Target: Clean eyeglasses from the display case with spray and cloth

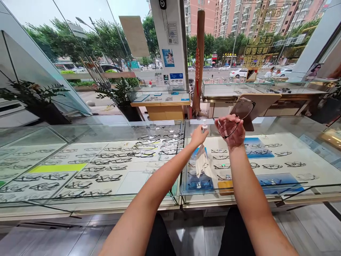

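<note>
Glasses [244, 109] held up in your right hand [231, 133], bottle [204, 125] in your left [198, 136]

The glasses are above the glass surface [290, 127], in front of your right forearm's far end. Their rim is thin and dark, around clear, rounded lenses. The long axis across both lenses slants, one lens low at the left over your palm, the other higher at the right. Your right fingers are bent around the frame, pinching it; their exact contact points are too small to tell. That forearm rises steeply, with the palm turned toward you.

Your left arm reaches forward and inward, its fingers closed around the small, pale bottle, which stands upright. Just nearer you lies a soft, creased cream cloth [203, 163]. Beneath the clear top, rows of eyeglasses [295, 164] rest beside smooth blue panels [289, 182]. Beyond the right hand, a flat tan board [263, 103] leans.
</note>
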A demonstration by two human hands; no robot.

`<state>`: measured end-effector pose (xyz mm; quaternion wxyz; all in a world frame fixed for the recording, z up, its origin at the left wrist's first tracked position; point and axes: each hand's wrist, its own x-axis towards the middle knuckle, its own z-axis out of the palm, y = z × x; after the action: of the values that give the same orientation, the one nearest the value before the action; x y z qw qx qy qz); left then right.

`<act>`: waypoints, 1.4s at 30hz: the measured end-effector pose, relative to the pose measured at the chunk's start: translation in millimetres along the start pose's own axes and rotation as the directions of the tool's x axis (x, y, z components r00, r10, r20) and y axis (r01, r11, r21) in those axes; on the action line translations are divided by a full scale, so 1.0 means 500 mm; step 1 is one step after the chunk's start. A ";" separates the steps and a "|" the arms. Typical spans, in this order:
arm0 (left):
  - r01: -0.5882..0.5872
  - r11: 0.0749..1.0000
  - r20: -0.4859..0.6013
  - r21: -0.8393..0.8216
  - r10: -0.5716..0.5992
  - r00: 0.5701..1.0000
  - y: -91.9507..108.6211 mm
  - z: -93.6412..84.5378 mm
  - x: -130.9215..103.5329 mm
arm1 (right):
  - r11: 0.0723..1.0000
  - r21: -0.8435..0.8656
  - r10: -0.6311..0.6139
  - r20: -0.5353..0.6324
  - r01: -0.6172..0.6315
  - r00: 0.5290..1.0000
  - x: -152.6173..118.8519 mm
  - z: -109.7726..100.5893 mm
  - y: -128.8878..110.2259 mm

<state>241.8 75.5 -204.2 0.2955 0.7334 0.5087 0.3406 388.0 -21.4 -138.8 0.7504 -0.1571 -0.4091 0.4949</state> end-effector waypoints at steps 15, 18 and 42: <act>0.178 0.349 0.249 -0.920 0.170 0.954 -0.044 -0.257 -0.116 | 0.930 -0.267 0.292 0.121 -0.252 0.949 0.006 0.043 0.151; 0.191 0.394 0.277 -0.899 0.172 0.945 -0.047 -0.245 -0.110 | 0.912 -0.299 0.336 0.144 -0.283 0.931 0.000 0.042 0.160; -0.435 0.896 -0.212 -0.094 0.409 0.888 -0.069 -0.193 -0.115 | 0.939 -0.166 0.322 0.116 -0.302 0.940 0.015 0.027 0.154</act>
<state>131.6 39.8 -185.3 0.2157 0.7690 0.3374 0.4983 331.8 18.2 -176.4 0.6179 -0.2392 -0.4661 0.5863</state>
